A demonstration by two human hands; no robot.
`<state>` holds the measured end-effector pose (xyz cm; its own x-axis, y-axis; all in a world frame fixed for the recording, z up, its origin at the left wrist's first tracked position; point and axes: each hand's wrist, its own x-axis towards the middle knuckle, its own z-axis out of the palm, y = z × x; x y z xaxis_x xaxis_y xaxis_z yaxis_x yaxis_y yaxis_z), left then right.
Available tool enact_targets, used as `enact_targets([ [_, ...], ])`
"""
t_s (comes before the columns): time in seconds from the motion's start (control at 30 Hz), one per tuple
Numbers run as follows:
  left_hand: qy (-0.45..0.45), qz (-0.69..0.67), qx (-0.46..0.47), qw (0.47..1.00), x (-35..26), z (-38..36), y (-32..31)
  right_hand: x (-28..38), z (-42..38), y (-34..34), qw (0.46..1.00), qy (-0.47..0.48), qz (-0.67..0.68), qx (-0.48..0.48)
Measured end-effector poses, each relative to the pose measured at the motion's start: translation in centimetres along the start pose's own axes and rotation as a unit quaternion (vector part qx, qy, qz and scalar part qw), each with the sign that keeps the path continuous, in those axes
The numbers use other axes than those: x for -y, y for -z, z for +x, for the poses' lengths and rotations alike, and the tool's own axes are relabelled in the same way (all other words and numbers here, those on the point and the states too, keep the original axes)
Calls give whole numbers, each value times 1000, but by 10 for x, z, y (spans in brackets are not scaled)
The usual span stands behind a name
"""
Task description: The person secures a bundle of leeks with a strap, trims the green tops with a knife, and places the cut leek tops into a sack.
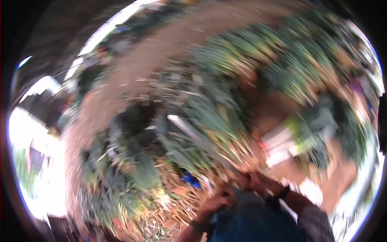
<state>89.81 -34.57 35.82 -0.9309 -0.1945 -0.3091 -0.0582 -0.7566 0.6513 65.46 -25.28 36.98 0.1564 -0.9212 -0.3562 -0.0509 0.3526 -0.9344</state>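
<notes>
My right hand (pixel 256 182), with a dark band at its wrist, is closed around the near end of a long knife (pixel 193 137). The narrow blade points up and left over the leeks, its tip pale and bright. Just left of it, my left hand (pixel 221 198) is held in front of my blue-clad body, its fingers seemingly curled but smeared by motion. Whether anything is in that hand is not clear. Long leeks (pixel 225 121) with green tops and pale root ends lie beneath the blade.
More leeks (pixel 250 44) are heaped at the upper right, and others (pixel 109 193) at the lower left. Right of my hands lies a pale-stemmed bundle (pixel 282 141) near a red strip. Something blue (pixel 191 180) sits among stalks. A brown dirt path (pixel 141 60) curves behind.
</notes>
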Motion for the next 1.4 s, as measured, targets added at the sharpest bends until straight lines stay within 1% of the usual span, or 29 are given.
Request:
enact_targets([
  [0.03, 17, 45, -49, 998, 13, -11, 15, -8, -9, 2, 999, 7, 12, -33],
  [0.07, -4, -3, -67, 998, 5, -16, 17, -15, -18, 8, 997, -12, 13, -79],
  [0.1, -27, -50, -83, 995, -2, -23, 17, -9, -30, 24, 986, -140, -17, -90],
  [0.13, -34, -55, -144, 988, 11, -28, 45, -29, -42, 33, 982, -128, 13, -139],
  [0.2, 54, 106, -276, 954, 32, -48, 106, -47, -66, 49, 963, -115, 54, -237],
  [0.23, 111, 238, -378, 888, 75, -63, 161, -46, -78, 57, 949, -116, 65, -286],
  [0.3, 268, 373, -427, 779, 153, -135, 266, -46, -110, 75, 911, -166, 42, -375],
  [0.33, 344, 348, -456, 743, 181, -179, 294, -35, -130, 81, 890, -185, 46, -415],
  [0.4, 460, 177, -512, 703, 183, -222, 286, -45, -170, 94, 871, -59, 58, -484],
  [0.43, 411, 167, -508, 739, 180, -233, 272, -25, -177, 88, 832, -25, 119, -541],
  [0.53, 480, 283, -463, 689, 205, -199, 271, -100, -220, 79, 770, -255, 117, -573],
  [0.57, 506, 387, -330, 696, 206, -183, 282, -132, -225, 71, 750, -236, 131, -604],
  [0.6, 463, 543, -187, 675, 217, -157, 290, -146, -227, 66, 739, -246, 137, -612],
  [0.63, 402, 672, -37, 621, 224, -131, 296, -150, -227, 65, 732, -246, 159, -615],
  [0.67, 383, 621, -97, 677, 207, -102, 274, -154, -228, 66, 724, -247, 181, -618],
  [0.7, 356, 564, -155, 729, 151, -44, 202, -160, -231, 70, 718, -242, 185, -626],
  [0.73, 244, 423, -225, 843, 181, -38, 236, -169, -235, 78, 711, -235, 189, -635],
  [0.77, 251, 374, -299, 841, 134, 7, 163, -177, -239, 87, 705, -227, 194, -644],
  [0.8, 216, 343, -285, 868, 117, 26, 146, -178, -243, 98, 705, -225, 176, -649],
  [0.9, 188, 346, -308, 866, 102, 68, 124, -203, -262, 127, 722, -148, 179, -652],
  [1.0, 195, 348, -332, 855, 108, 80, 110, -222, -276, 147, 721, -193, 230, -625],
  [1.03, 200, 365, -333, 846, 120, 78, 110, -230, -280, 156, 732, -246, 211, -599],
  [1.1, 224, 369, -333, 838, 143, 70, 107, -257, -282, 159, 725, -238, 216, -609],
  [1.13, 246, 457, -230, 823, 163, 56, 131, -259, -282, 163, 723, -241, 223, -608],
  [1.17, 293, 386, -308, 819, 167, 51, 108, -255, -280, 166, 715, -237, 243, -611],
  [1.23, 253, 516, -181, 798, 182, 30, 102, -244, -273, 173, 697, -228, 281, -619],
  [1.3, 305, 445, -225, 812, 201, 7, 101, -244, -262, 180, 690, -228, 291, -622],
  [1.33, 371, 296, -326, 818, 211, 0, 99, -244, -258, 182, 686, -228, 295, -625],
  [1.4, 371, 281, -362, 808, 221, -8, 100, -237, -249, 185, 694, -224, 289, -620],
])
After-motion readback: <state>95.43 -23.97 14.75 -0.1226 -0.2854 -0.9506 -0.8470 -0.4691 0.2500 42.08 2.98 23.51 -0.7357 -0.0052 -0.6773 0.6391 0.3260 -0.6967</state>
